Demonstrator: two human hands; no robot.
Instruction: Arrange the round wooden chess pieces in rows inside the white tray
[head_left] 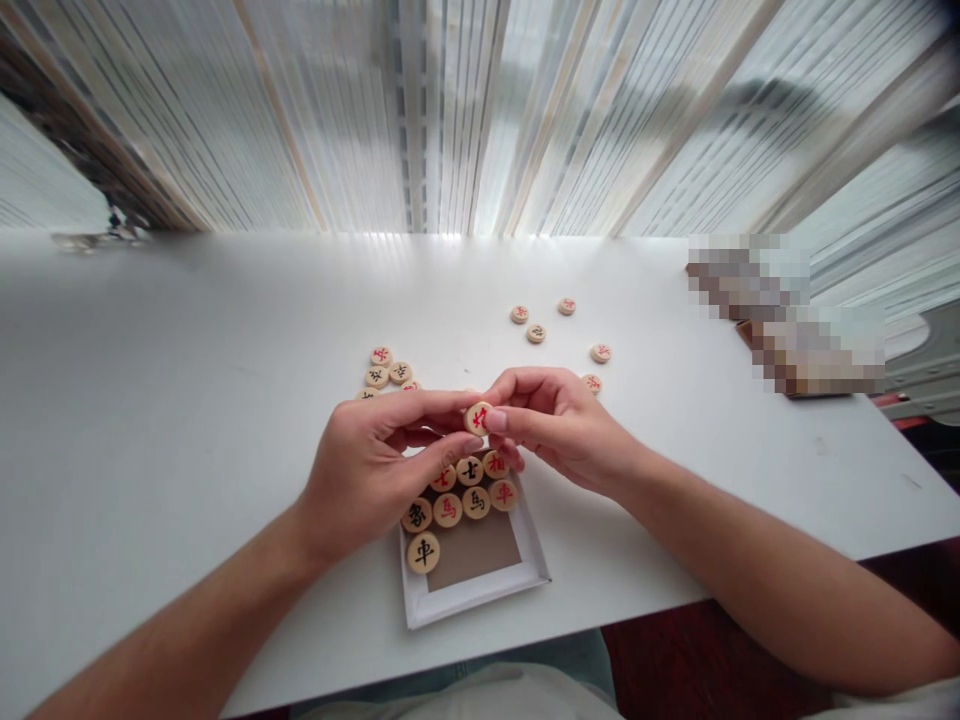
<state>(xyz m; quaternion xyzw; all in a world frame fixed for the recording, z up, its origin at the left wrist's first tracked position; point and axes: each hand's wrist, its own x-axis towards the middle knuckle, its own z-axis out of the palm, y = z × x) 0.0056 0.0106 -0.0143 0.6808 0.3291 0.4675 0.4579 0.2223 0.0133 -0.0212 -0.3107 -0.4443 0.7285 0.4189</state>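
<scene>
Between the fingers of both hands is a round wooden Chinese chess piece (pixel 477 419) with a red character, face toward me. My left hand (pixel 375 455) pinches it from the left, thumb below and index finger above. From the right, my right hand (pixel 559 425) has its thumb on the edge of the same piece. Below them lies a shallow white box (pixel 480 598) with a brown bottom, holding several chess pieces in rows, some red, some black. A black-marked piece (pixel 424 552) sits alone in its lowest row. My hands hide the box's far part.
Several loose pieces (pixel 381 356) lie in a cluster beyond my left hand. Others, such as a red one (pixel 601 353), are scattered beyond my right hand. Blurred, boxy objects (pixel 814 355) stand at the right of the white table (pixel 187 360). Striped curtains (pixel 450 120) hang behind it.
</scene>
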